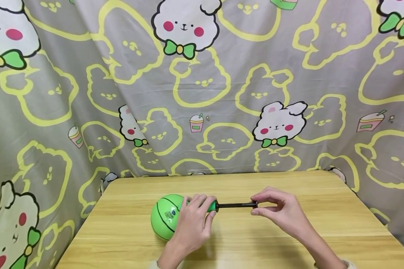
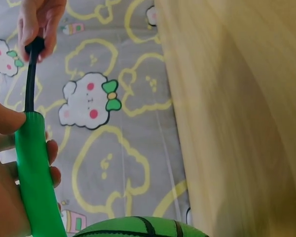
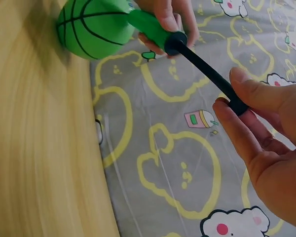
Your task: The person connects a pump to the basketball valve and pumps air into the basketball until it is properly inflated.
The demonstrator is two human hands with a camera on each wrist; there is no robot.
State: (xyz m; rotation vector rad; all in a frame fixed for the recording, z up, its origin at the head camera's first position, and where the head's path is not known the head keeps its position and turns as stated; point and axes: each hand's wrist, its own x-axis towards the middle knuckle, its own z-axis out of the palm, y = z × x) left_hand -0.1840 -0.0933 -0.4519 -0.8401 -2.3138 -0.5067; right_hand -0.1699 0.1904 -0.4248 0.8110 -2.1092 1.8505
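Observation:
A green ball (image 1: pixel 164 218) with black basketball lines is at the left of the two hands. My left hand (image 1: pixel 195 222) grips the green barrel of a hand pump (image 2: pixel 35 168), whose far end points at the ball. From the barrel's other end a black rod (image 1: pixel 235 205) extends to the right. At its tip my right hand (image 1: pixel 282 209) pinches the small black end knob (image 3: pixel 238 106) between thumb and fingers. In the right wrist view the barrel's end overlaps the ball's side, and the join itself is partly hidden by the left hand.
The hands and ball are over a light wooden table (image 1: pixel 128 239). Behind and at both sides hangs a grey curtain (image 1: pixel 222 153) with yellow outlines and white cartoon animals, close along the table's back edge.

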